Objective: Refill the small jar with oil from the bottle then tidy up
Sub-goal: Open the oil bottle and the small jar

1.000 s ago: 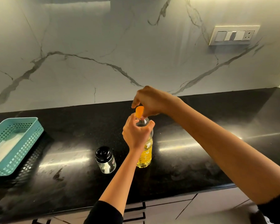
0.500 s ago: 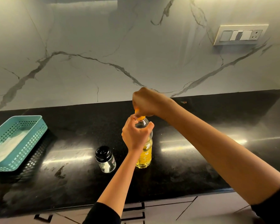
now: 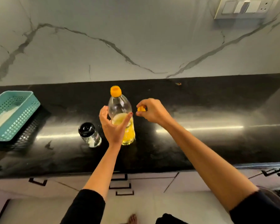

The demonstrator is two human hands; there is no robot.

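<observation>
1. The bottle (image 3: 119, 105) stands upright near the middle of the black counter (image 3: 208, 101), with its cap off and its orange neck (image 3: 115, 91) bare.
2. Yellow oil (image 3: 129, 133) fills roughly the lower half of the bottle; the upper part is clear.
3. The left hand (image 3: 113, 126) is spread in front of the bottle with the fingers fairly straight and apart. The thumb tip (image 3: 131, 114) touches the bottle's front. The other fingers reach up its 9 o'clock side, and I cannot tell whether they touch it.
4. The right hand (image 3: 153, 112) is at 3 o'clock of the bottle, just beside its shoulder and not touching it. Its fingers are curled and pinch the orange cap (image 3: 141, 108).
5. The jar (image 3: 90, 135) stands on the counter at 8 o'clock of the bottle, near it but apart. Its black lid (image 3: 86, 129) is on, and something pale shows at its base.
6. A teal basket (image 3: 25, 113) sits at 9 o'clock, well apart from the jar, at the frame's left edge, with something white (image 3: 2, 118) inside.
7. A marble wall (image 3: 136, 38) rises behind the counter, and a switch plate (image 3: 245, 8) is fixed on it at 1 o'clock.
8. Both forearms are bare, with dark sleeves near the frame's bottom edge.
</observation>
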